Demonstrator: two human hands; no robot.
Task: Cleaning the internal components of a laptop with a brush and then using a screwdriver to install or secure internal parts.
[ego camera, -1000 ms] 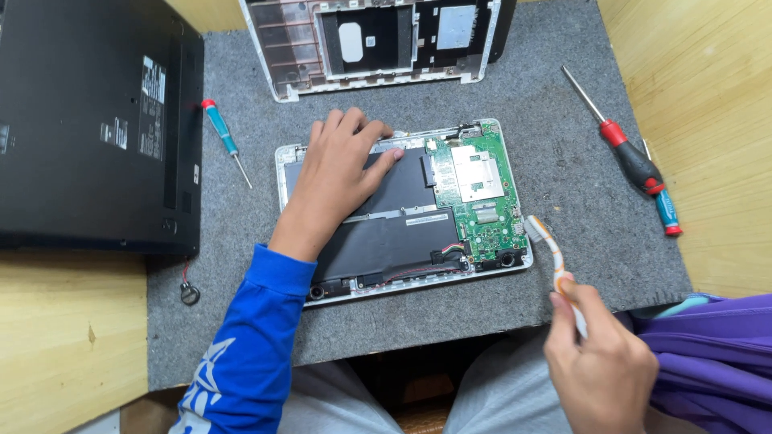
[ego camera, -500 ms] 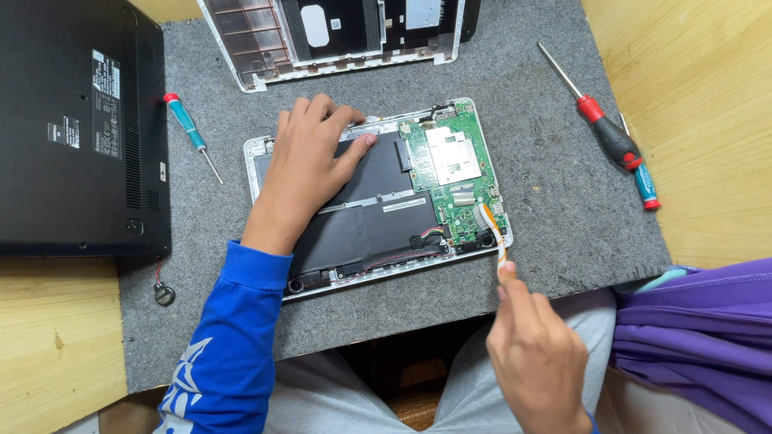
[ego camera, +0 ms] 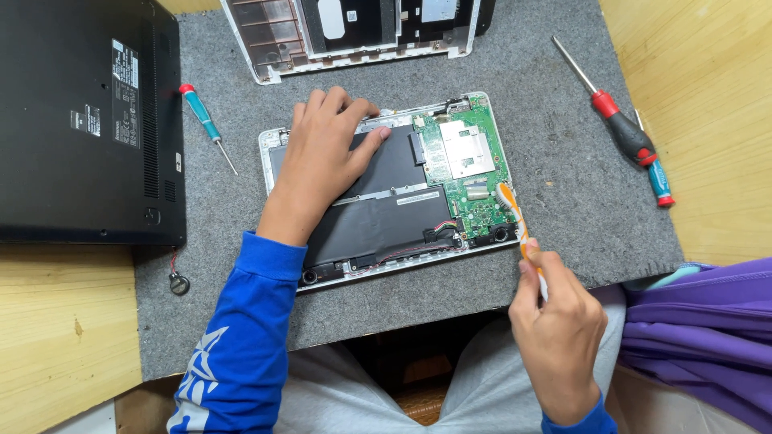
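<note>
Item: opened laptop base [ego camera: 386, 201], lying mid-mat on the grey surface [ego camera: 563, 201]. I logged my left hand [ego camera: 322, 161] pressed flat and spread on its black battery panel, unchanged from a second before. My right hand [ego camera: 555, 321], at five o'clock, gripped a brush [ego camera: 515, 217]; it had swung in from off the mat, its bristles now touching the green board [ego camera: 466, 161]. Screwdrivers [ego camera: 623, 133] lay at two o'clock.

Opened laptop [ego camera: 386, 201] mid-mat [ego camera: 563, 201]. Cover [ego camera: 354, 32] behind it. Closed laptop [ego camera: 80, 120] far left; small screwdriver [ego camera: 205, 124] between. Two screwdrivers [ego camera: 619, 128] right. Coin cell [ego camera: 178, 283] front-left. Cloth [ego camera: 700, 321] front-right, off mat.
</note>
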